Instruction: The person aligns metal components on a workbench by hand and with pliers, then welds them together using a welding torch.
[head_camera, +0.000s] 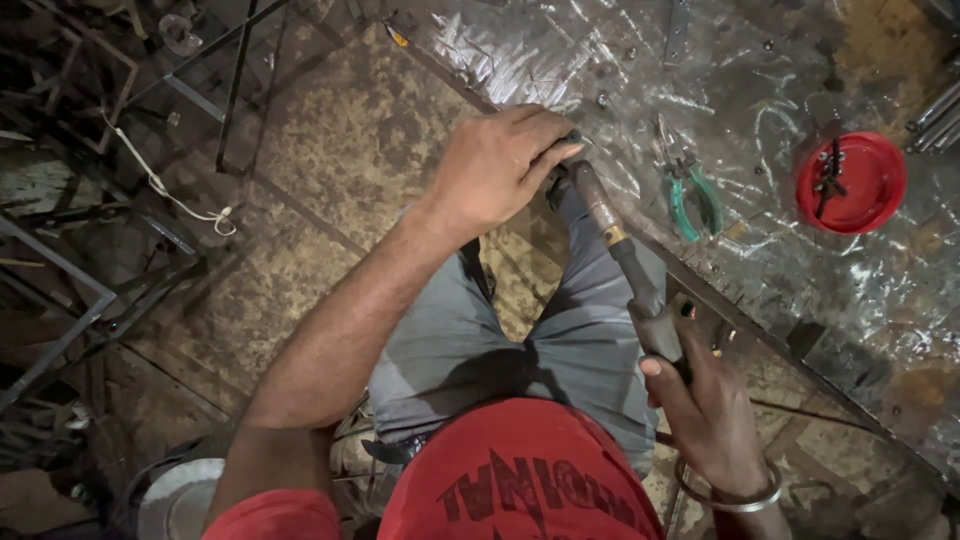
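My right hand (708, 405), with a metal bangle at the wrist, grips the dark handle of a welding torch (622, 250) that points up and to the left. At the torch's nozzle end, my left hand (500, 165) is closed around the tip, near the edge of a shiny scratched metal sheet (700, 90). What the left fingers pinch is hidden. Below both hands are my grey trousers and red shirt.
Green-handled pliers (692, 195) lie on the metal sheet right of the torch. A red round lid (850, 182) holding small dark parts sits further right. Metal frames and rods (90, 250) with a white cord crowd the left. The floor is worn stone tiles.
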